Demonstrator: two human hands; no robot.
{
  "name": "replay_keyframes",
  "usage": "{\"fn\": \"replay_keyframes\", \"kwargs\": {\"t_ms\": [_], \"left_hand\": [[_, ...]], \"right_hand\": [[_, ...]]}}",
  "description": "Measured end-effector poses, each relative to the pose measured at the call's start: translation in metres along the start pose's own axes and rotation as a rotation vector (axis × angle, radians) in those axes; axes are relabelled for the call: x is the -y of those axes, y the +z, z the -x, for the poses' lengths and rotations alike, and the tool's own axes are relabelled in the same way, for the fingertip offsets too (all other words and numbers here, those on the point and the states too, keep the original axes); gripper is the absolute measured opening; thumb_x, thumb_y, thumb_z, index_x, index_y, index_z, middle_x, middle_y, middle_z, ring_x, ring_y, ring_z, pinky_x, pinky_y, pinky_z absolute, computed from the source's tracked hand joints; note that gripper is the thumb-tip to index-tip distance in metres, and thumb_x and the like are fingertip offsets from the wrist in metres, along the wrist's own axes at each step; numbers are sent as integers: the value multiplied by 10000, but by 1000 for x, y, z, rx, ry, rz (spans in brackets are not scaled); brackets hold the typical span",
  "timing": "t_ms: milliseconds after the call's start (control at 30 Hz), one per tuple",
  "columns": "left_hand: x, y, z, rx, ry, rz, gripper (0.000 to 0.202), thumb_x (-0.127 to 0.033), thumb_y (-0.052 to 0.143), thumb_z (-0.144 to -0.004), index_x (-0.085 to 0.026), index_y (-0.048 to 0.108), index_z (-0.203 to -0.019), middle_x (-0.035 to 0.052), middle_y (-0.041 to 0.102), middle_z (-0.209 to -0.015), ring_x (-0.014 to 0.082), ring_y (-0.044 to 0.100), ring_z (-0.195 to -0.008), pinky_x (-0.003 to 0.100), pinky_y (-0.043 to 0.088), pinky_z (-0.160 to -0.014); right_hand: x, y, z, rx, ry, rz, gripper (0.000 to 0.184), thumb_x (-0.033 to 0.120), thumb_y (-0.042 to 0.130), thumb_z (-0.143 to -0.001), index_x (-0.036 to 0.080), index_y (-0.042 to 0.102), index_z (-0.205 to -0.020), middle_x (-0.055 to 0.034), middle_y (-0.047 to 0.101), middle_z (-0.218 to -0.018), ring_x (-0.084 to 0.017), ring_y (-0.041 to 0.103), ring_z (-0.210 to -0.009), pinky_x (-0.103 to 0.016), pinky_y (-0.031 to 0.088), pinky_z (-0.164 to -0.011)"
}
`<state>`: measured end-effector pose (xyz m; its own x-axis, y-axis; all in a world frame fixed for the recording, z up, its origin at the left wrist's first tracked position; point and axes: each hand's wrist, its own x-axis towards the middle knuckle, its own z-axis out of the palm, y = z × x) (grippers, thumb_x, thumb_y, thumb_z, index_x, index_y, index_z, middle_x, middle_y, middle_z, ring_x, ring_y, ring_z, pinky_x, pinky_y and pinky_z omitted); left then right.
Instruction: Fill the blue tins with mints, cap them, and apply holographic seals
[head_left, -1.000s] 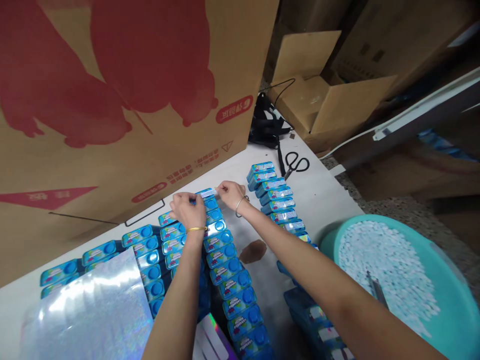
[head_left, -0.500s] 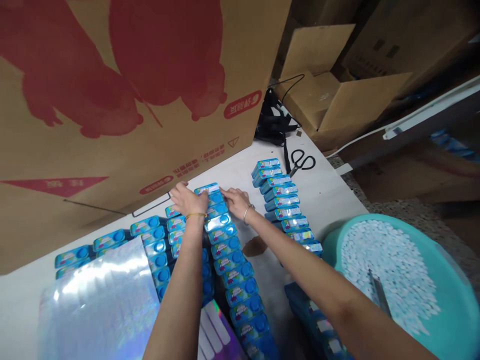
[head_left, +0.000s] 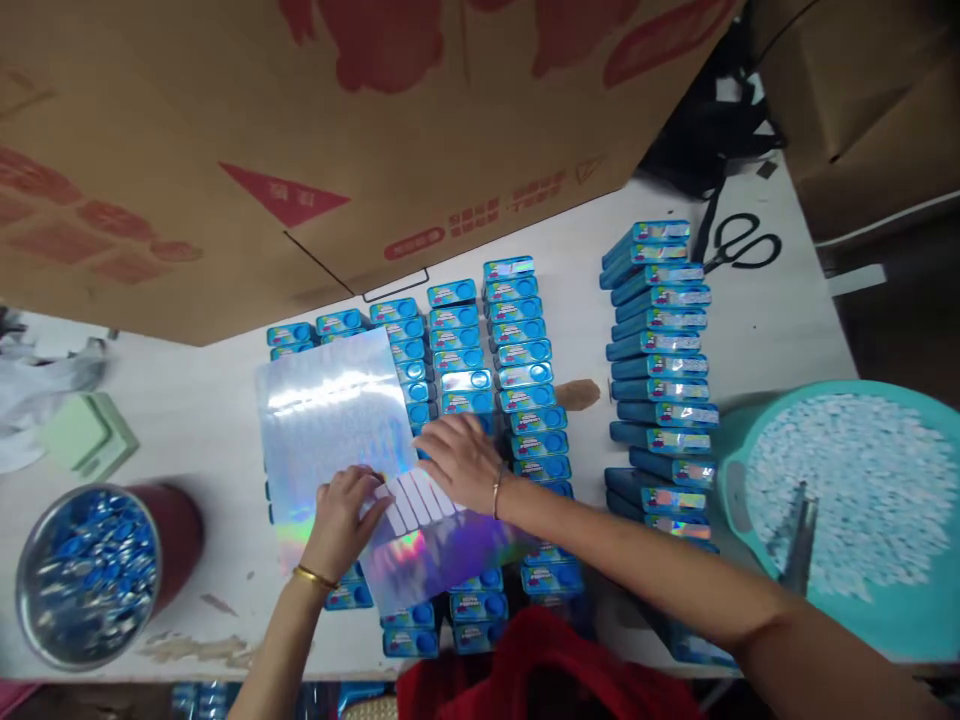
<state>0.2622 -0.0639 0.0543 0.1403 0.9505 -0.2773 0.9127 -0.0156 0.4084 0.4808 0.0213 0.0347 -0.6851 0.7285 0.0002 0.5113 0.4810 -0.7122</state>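
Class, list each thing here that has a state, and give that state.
Blue boxes: arranged in rows, some partly covered.
Purple sheet: lying over boxes, white strips showing.
Silver sheet: lying over boxes.
Left hand: fingers bent, at purple sheet.
Right hand: on purple sheet.
Scissors: lying flat.
Basin: uncovered, holding white pieces.
Pot: uncovered, holding blue packets.

White table point(head_left: 784, 335) under blue containers point(head_left: 524, 352)

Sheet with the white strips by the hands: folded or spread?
Spread: the sheet shows its shiny face over blue containers, no fold visible; left hand and right hand are at its upper edge.
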Motion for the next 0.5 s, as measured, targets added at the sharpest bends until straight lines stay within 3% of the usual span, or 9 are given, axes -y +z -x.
{"fn": "replay_keyframes", "kwargs": {"t_ms": [67, 167, 333, 500], "left_hand": [[-4, 8, 2, -5, -23, 23, 225, -377, 480, -905, -207, 602, -821, 62, 668, -899, 199, 608, -834, 328, 383, -720], [-10, 10, -20, -30, 32, 90, 245, -399, 459, -915, -206, 594, -848, 31, 646, -787, 171, 595, -738, 321, 370, -724], [-10, 6, -75, -194, 139, -14, 239, -349, 473, -910, -225, 645, -1021, 64, 676, -901, 209, 597, -864, 366, 351, -803], [-12, 13, -106, -212, 224, -183, 229, -252, 510, -877, -256, 664, -1047, 84, 678, -1041, 253, 562, -958, 428, 329, -842]], "right_hand": [[15, 14, -3, 83, -16, 29, 244, 357, 493, -940, 198, 633, -1060, -83, 650, -1006, -245, 492, -979, -398, 292, -883], [16, 13, -13, 128, 35, 69, 243, 318, 434, -970, 203, 648, -985, -64, 672, -935, -228, 509, -939, -391, 268, -884], [-16, -12, -36, 43, 243, 112, 291, 308, 413, -980, 188, 647, -856, -60, 688, -902, -212, 530, -905, -362, 250, -823], [-40, -19, -46, -9, 332, 130, 289, 301, 426, -971, 196, 644, -813, -45, 694, -872, -206, 545, -875, -342, 244, -780]]}}
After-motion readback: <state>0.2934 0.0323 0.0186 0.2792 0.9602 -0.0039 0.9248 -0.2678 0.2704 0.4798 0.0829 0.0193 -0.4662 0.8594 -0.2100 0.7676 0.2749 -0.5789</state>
